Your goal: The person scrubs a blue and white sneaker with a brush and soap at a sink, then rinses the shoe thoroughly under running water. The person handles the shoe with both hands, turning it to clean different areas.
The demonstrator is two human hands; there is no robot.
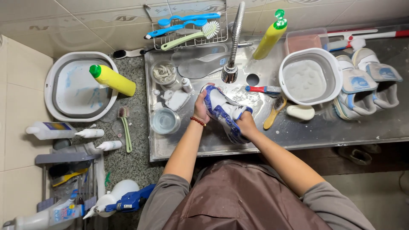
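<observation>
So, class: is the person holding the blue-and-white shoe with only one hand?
No: the left hand and the right hand both grip the blue-and-white shoe over the sink.

shoe (225, 113): white, patterned with blue panels
bracelet (198, 122): red beads, worn on the left wrist
apron (245, 200): brown, glossy
sleeves (164, 200): grey
sink tray (324, 127): silver steel, smeared with white foam
round basin (286, 83): white rim, grey inside, filled with whitish suds
second basin (53, 91): white and grey, streaked with faint blue marks
bottles (115, 81): yellow, capped in green
brushes on the rack (187, 19): two blue, one pale green with white bristles
wooden brush (275, 111): tan handle, dark bristles
soap bar (300, 112): cream
pair of shoes (368, 83): white and grey with light blue patches
counter (136, 145): speckled grey stone
wall tiles (98, 19): cream, with a faint scroll pattern
</observation>
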